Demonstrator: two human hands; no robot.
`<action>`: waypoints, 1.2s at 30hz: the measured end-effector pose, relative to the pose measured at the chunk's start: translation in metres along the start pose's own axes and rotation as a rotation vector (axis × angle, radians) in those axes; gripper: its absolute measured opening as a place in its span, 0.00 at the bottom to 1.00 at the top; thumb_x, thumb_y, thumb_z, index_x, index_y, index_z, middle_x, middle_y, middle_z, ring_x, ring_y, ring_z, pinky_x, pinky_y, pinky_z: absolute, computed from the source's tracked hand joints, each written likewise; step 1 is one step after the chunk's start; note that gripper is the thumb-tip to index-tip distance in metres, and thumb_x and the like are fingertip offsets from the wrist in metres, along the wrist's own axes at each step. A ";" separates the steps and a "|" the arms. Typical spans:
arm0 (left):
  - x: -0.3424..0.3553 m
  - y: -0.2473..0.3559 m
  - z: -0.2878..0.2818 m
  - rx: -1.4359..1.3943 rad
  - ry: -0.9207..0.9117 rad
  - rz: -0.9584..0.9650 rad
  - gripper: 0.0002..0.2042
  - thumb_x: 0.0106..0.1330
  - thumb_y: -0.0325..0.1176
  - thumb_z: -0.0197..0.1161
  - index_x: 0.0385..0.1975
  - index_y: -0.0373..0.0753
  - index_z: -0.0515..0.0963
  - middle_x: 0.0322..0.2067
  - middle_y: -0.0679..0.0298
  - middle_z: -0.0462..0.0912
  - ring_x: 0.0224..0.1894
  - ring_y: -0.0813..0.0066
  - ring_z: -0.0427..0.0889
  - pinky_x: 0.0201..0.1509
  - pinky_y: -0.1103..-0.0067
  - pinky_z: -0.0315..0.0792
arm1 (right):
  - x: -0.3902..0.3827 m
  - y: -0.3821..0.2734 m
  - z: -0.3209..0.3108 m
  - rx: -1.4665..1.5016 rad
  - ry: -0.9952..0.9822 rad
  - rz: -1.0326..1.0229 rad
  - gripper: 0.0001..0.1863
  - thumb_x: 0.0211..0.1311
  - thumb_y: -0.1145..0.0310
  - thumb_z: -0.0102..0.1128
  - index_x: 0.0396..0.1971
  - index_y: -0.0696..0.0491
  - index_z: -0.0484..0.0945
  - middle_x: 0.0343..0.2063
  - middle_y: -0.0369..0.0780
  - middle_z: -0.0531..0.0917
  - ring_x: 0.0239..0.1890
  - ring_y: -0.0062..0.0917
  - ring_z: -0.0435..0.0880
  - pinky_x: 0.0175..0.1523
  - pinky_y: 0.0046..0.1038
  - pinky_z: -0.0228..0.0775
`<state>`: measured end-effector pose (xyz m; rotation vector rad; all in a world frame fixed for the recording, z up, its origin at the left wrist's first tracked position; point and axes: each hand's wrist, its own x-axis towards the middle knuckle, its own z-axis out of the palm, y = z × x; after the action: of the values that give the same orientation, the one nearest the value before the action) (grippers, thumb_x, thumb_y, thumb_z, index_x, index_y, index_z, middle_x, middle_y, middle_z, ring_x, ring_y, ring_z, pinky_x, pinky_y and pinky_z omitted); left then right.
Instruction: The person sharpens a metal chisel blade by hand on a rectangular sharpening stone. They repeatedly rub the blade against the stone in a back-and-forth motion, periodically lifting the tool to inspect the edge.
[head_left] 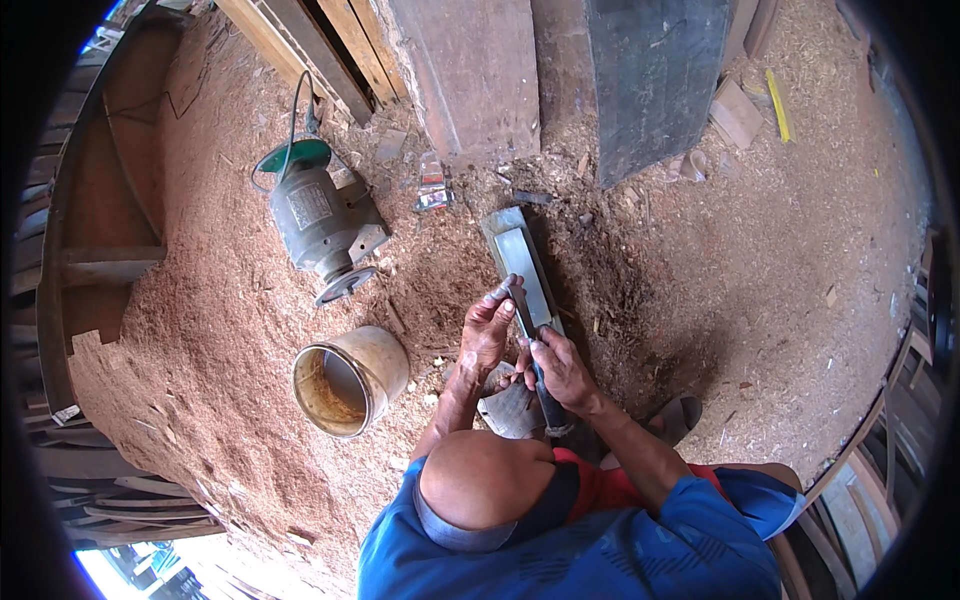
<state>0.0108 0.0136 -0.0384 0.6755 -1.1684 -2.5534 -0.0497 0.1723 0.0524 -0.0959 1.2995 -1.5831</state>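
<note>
My left hand (483, 338) pinches the upper end of a flat dark metal blade (522, 305), thumb and fingertips on it. My right hand (565, 372) is closed round the blade's lower end. Both hands are over a long pale sharpening stone (518, 250) set on a narrow dark base that slants away from my body. Under the stone's near end stands a grey-white container (497, 413), partly hidden by the base and my hands. Whether the blade touches the stone is hard to tell.
A grey bench grinder (305, 215) lies at upper left beside a bucket (373, 375) of murky liquid. Wide boards (655, 70) stand at the back. Sawdust and wood scraps (737, 110) cover the ground. A curved timber structure (80, 250) runs along the left.
</note>
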 end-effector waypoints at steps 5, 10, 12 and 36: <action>-0.002 0.005 0.006 -0.011 -0.002 -0.004 0.23 0.73 0.30 0.65 0.67 0.39 0.74 0.64 0.55 0.78 0.64 0.61 0.78 0.72 0.63 0.68 | -0.001 -0.004 0.000 -0.044 -0.015 0.015 0.12 0.81 0.65 0.39 0.47 0.57 0.69 0.29 0.38 0.79 0.24 0.16 0.75 0.31 0.23 0.72; -0.002 0.004 0.000 -0.011 -0.030 0.020 0.23 0.72 0.31 0.65 0.67 0.40 0.74 0.64 0.56 0.79 0.64 0.61 0.78 0.72 0.62 0.68 | -0.002 -0.006 0.002 -0.019 -0.027 0.022 0.12 0.81 0.65 0.39 0.47 0.57 0.69 0.29 0.39 0.79 0.24 0.16 0.75 0.31 0.23 0.71; -0.002 0.003 -0.004 0.015 -0.040 0.034 0.24 0.72 0.31 0.65 0.67 0.40 0.74 0.64 0.56 0.78 0.64 0.61 0.78 0.72 0.62 0.68 | -0.001 -0.004 0.002 -0.020 -0.033 0.015 0.11 0.81 0.66 0.40 0.48 0.57 0.69 0.29 0.39 0.79 0.24 0.16 0.75 0.31 0.23 0.71; 0.011 0.032 -0.012 0.336 0.148 -0.085 0.22 0.73 0.29 0.65 0.64 0.31 0.71 0.44 0.60 0.87 0.46 0.76 0.85 0.53 0.79 0.79 | -0.005 -0.006 -0.033 -0.616 -0.065 -0.164 0.35 0.70 0.70 0.48 0.77 0.51 0.57 0.40 0.43 0.81 0.33 0.23 0.76 0.42 0.28 0.74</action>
<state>0.0084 -0.0190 -0.0244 0.9887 -1.5619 -2.3442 -0.0719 0.1973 0.0462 -0.6436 1.7201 -1.2466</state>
